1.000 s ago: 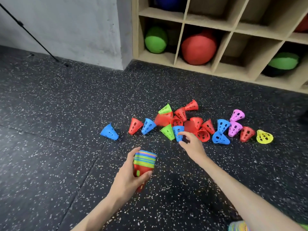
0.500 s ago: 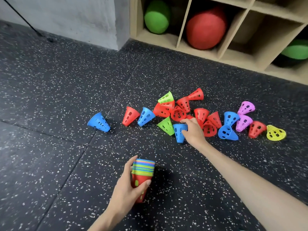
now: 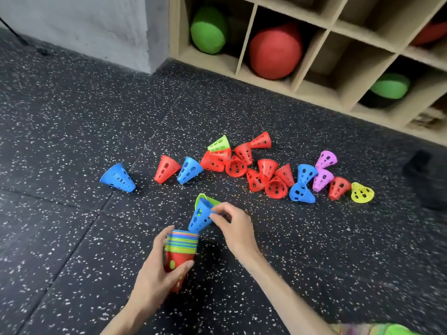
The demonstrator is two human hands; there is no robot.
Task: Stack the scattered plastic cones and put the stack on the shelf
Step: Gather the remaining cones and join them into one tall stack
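Observation:
My left hand (image 3: 157, 274) grips a stack of nested cones (image 3: 181, 245), red at the bottom with many coloured rims on top. My right hand (image 3: 232, 223) pinches a blue cone (image 3: 200, 217) by its rim, its narrow end tipped down just above the stack's opening. A green cone (image 3: 205, 199) lies on the floor right behind it. Several loose cones lie scattered beyond: a lone blue cone (image 3: 118, 178) at the left, a red cone (image 3: 165, 168) and a blue cone (image 3: 189, 169) side by side, a red pile (image 3: 254, 170), purple cones (image 3: 325, 169) and a yellow cone (image 3: 362, 192). The wooden shelf (image 3: 312, 91) stands behind.
The shelf's cubbies hold a green ball (image 3: 208, 30), a red ball (image 3: 274, 52) and a second green ball (image 3: 389, 85). A dark object (image 3: 429, 180) sits on the floor at the right. A grey wall (image 3: 84, 27) stands at the back left. The floor is black speckled rubber.
My right hand picked the blue cone out of the pile and brought it back over the stack. The left hand kept hold of the stack, and the view tilted down.

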